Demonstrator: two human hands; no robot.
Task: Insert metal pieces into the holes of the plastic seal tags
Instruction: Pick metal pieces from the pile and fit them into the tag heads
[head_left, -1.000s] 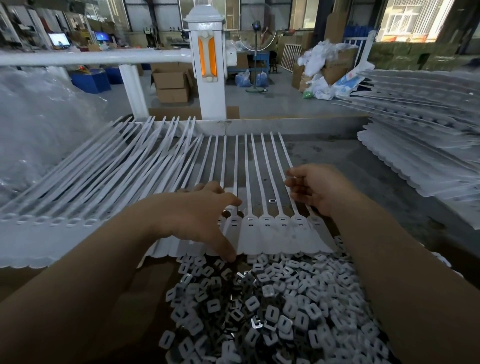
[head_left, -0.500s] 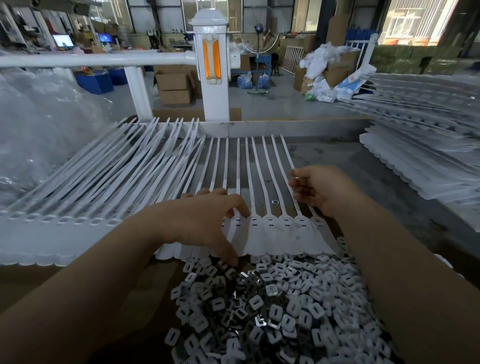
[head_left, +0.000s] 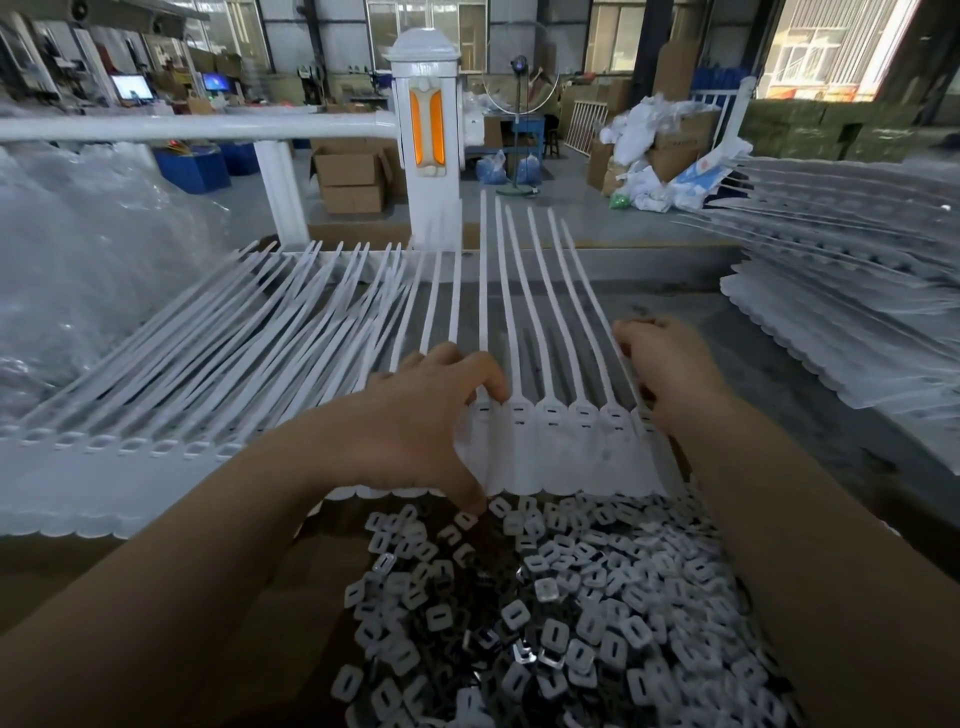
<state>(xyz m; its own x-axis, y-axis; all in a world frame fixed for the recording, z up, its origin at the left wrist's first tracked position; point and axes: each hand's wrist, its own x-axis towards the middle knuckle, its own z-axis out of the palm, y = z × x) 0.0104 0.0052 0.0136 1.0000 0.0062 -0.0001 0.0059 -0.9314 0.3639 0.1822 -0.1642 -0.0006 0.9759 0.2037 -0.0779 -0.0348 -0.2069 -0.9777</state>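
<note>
One strip held: we list a joined strip of white plastic seal tags (head_left: 566, 457), gripped at both ends by our hands.
Strip, look: flat white heads side by side with a scalloped near edge; each head carries small dark slots near where its tail begins.
Strip, count: we can tell about six heads between the hands; more are hidden under the left hand.
Strip, long axis: the row of heads runs from hand to hand, across our view.
Tails, direction: thin white tails rise from the heads and point away from us, lifted and slightly bowed, fanning past the fingertips.
Left hand (head_left: 415, 431): fingers curled over the top of the strip's left end, thumb under its near edge; it pinches the strip.
Right hand (head_left: 670, 374): fingers curled round the right end, by the outermost tail; we cannot see the fingertips.
Metal pieces (head_left: 545, 613): a heap of small pale squarish pieces with a slot in each, some shiny, lying loose below both wrists, just nearer us than the strip.
Other tags, left (head_left: 171, 395): many more white strips lying flat beyond the left forearm, tails angled away to the right.
Other tags, right (head_left: 852, 322): a stack of white strips well apart from the right hand.
White post (head_left: 426, 140): upright with an orange panel, beyond the tails.
</note>
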